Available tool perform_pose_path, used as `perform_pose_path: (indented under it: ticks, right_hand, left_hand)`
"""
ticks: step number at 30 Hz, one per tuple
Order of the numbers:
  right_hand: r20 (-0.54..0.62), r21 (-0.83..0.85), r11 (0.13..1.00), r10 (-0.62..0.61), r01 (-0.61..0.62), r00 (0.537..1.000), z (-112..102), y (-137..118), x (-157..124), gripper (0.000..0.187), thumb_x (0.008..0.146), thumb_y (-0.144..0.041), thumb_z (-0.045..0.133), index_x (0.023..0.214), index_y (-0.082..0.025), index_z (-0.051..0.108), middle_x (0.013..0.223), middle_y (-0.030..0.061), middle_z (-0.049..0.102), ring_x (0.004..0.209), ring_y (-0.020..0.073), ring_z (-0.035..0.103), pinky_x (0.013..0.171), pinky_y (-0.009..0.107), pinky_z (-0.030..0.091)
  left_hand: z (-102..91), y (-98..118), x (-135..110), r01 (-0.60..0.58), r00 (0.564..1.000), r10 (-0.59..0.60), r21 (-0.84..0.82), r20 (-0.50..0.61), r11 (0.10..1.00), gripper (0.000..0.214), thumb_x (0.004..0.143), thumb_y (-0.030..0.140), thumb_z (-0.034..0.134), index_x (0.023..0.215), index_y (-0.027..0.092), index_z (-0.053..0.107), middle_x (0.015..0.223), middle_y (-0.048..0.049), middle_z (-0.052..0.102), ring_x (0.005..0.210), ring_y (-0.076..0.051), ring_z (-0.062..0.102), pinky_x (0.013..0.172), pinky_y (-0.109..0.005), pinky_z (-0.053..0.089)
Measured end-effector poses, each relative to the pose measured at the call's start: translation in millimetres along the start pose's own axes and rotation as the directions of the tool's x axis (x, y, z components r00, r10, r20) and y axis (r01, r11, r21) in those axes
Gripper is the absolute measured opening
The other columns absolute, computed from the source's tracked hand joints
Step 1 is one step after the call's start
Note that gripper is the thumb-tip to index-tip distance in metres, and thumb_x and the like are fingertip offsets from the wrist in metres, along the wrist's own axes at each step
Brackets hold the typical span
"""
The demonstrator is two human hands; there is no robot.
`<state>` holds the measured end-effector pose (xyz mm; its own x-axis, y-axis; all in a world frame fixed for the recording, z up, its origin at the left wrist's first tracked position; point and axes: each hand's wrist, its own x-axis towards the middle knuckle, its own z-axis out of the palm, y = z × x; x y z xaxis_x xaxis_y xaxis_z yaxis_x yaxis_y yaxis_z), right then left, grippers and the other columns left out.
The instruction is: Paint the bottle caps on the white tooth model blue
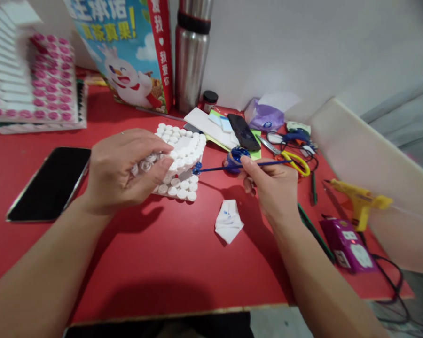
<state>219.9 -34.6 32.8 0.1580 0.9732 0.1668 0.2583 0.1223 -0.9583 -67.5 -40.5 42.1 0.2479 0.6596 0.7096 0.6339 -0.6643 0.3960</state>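
My left hand (130, 169) is closed around a white craft piece (186, 152) covered in rows of small round white rosettes or caps. Beneath it shows a flat part (178, 190) with more of the same rounds; whether the two are joined I cannot tell. Between the thumb and fingers of my right hand (271, 183) is a thin blue paintbrush (220, 168), held nearly level. Its tip meets a blue-coloured round (197, 168) at the craft piece's right edge. Just behind the brush stands an open jar of blue paint (231, 160). A folded white tissue (229, 223) with blue smears lies below.
On the red table (183, 263) a phone (49, 183) lies left. Pink-and-white craft panels (52, 80), a printed bag (127, 56) and a steel flask (193, 61) stand behind. Rightward are a dark phone (244, 131), yellow-handled scissors (299, 163), a glue gun (359, 199) and a purple power box (348, 246).
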Motion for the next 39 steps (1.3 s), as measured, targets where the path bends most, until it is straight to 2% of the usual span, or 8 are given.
perform_pose_path:
  ticks: [7, 10, 13, 15, 18, 24, 32, 39]
  right_hand:
    - [-0.032, 0.185, 0.979, 0.092, -0.084, 0.995, -5, -3, 7, 0.036, 0.077, -0.042, 0.092, 0.060, -0.017, 0.073, 0.054, 0.0018, 0.067, 0.038, 0.0086, 0.049, 0.036, 0.023, 0.032]
    - [-0.076, 0.265, 0.964, 0.043, -0.021, 0.996, -15, -9, 12, 0.034, 0.075, -0.039, 0.093, 0.062, -0.017, 0.071, 0.057, 0.0010, 0.068, 0.038, 0.0084, 0.050, 0.036, 0.023, 0.032]
    - [-0.169, 0.316, 0.941, -0.065, 0.117, 0.983, -29, -12, 17, 0.026, 0.084, -0.039, 0.087, 0.074, -0.019, 0.074, 0.063, 0.0014, 0.072, 0.039, 0.0095, 0.053, 0.036, 0.024, 0.033]
    - [-0.208, 0.269, 0.942, -0.148, 0.202, 0.967, -36, -12, 17, 0.020, 0.092, -0.038, 0.080, 0.085, -0.021, 0.074, 0.070, 0.0024, 0.075, 0.043, 0.0108, 0.058, 0.039, 0.025, 0.040]
    - [-0.235, 0.053, 0.958, -0.261, 0.281, 0.936, -40, -11, 16, 0.024, 0.100, -0.044, 0.072, 0.092, -0.022, 0.068, 0.072, 0.0010, 0.074, 0.047, 0.0126, 0.062, 0.045, 0.027, 0.048]
    - [-0.147, -0.374, 0.873, -0.389, 0.313, 0.909, -36, -3, 16, 0.033, 0.108, -0.051, 0.057, 0.093, -0.022, 0.062, 0.071, 0.0000, 0.072, 0.050, 0.0134, 0.064, 0.052, 0.028, 0.049]
    - [-0.076, -0.424, 0.843, -0.398, 0.331, 0.914, -36, 5, 21, 0.040, 0.107, -0.056, 0.056, 0.089, -0.022, 0.062, 0.069, 0.0000, 0.069, 0.054, 0.0148, 0.064, 0.061, 0.030, 0.049]
    - [-0.065, -0.436, 0.832, -0.409, 0.343, 0.910, -33, 6, 24, 0.039, 0.108, -0.056, 0.054, 0.091, -0.022, 0.063, 0.068, 0.0000, 0.069, 0.051, 0.0157, 0.064, 0.057, 0.031, 0.049]
  left_hand:
    - [0.1, -1, 0, -0.030, 1.000, 0.030, -0.006, -0.001, 1.000, 0.015, 0.095, 0.026, 0.066, 0.101, 0.017, 0.077, 0.100, -0.0127, 0.082, 0.095, -0.028, 0.077, 0.089, -0.047, 0.063]
    - [0.5, -1, 0, -0.024, 1.000, 0.024, -0.005, -0.007, 1.000, 0.013, 0.095, 0.026, 0.066, 0.101, 0.020, 0.077, 0.100, -0.0101, 0.082, 0.094, -0.028, 0.078, 0.088, -0.046, 0.063]
    - [0.5, 0, 0, -0.019, 1.000, 0.019, 0.000, -0.012, 1.000, 0.012, 0.094, 0.025, 0.066, 0.100, 0.022, 0.076, 0.099, -0.0083, 0.082, 0.092, -0.027, 0.078, 0.086, -0.044, 0.062]
    - [0.6, 1, 0, -0.019, 1.000, 0.019, 0.004, -0.016, 1.000, 0.012, 0.093, 0.025, 0.067, 0.100, 0.023, 0.076, 0.099, -0.0080, 0.082, 0.092, -0.027, 0.078, 0.085, -0.043, 0.062]
    - [1.0, 1, -1, -0.023, 1.000, 0.024, 0.014, -0.019, 1.000, 0.013, 0.092, 0.024, 0.068, 0.101, 0.023, 0.077, 0.099, -0.0074, 0.082, 0.092, -0.027, 0.079, 0.084, -0.041, 0.062]
    - [0.7, -2, -2, -0.019, 0.999, 0.020, 0.022, -0.031, 1.000, 0.016, 0.090, 0.021, 0.069, 0.104, 0.021, 0.077, 0.101, -0.0120, 0.082, 0.093, -0.031, 0.079, 0.085, -0.042, 0.061]
    - [2.2, -2, -5, -0.015, 0.999, 0.016, 0.035, -0.034, 0.999, 0.014, 0.092, 0.022, 0.068, 0.105, 0.021, 0.075, 0.100, -0.0116, 0.082, 0.092, -0.029, 0.079, 0.084, -0.041, 0.060]
    - [3.5, -1, -1, -0.042, 0.999, 0.044, 0.064, -0.031, 0.997, 0.015, 0.097, 0.024, 0.063, 0.102, 0.019, 0.076, 0.098, -0.0135, 0.082, 0.090, -0.028, 0.079, 0.082, -0.039, 0.060]
